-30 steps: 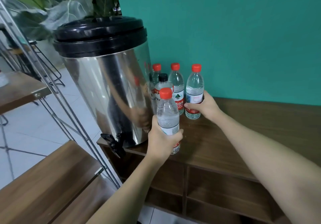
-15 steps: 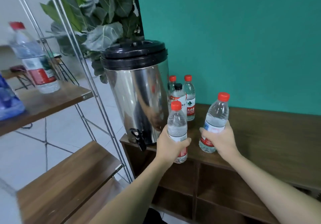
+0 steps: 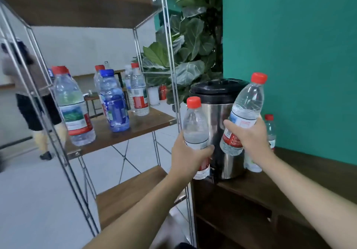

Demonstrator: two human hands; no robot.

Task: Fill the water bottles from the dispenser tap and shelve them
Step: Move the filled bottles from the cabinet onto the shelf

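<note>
both bottles are off the counter (image 3: 289, 187) now and higher than a moment ago. left hand (image 3: 185, 156) wraps the upright red-capped bottle (image 3: 195, 125) in front of the dispenser (image 3: 218, 117); right hand (image 3: 249, 134) grips the tilted bottle (image 3: 245, 109), cap leaning right. view has swung left, showing the shelf (image 3: 135, 127) with standing bottles (image 3: 114, 102).

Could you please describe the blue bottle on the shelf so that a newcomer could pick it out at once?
Start at the metal-framed shelf unit left of the steel water dispenser and find its middle wooden shelf, where several bottles stand. The blue bottle stands upright near the front, about midway along. It alone has a blue cap and blue-tinted body; its neighbours are clear, most with red caps.
</note>
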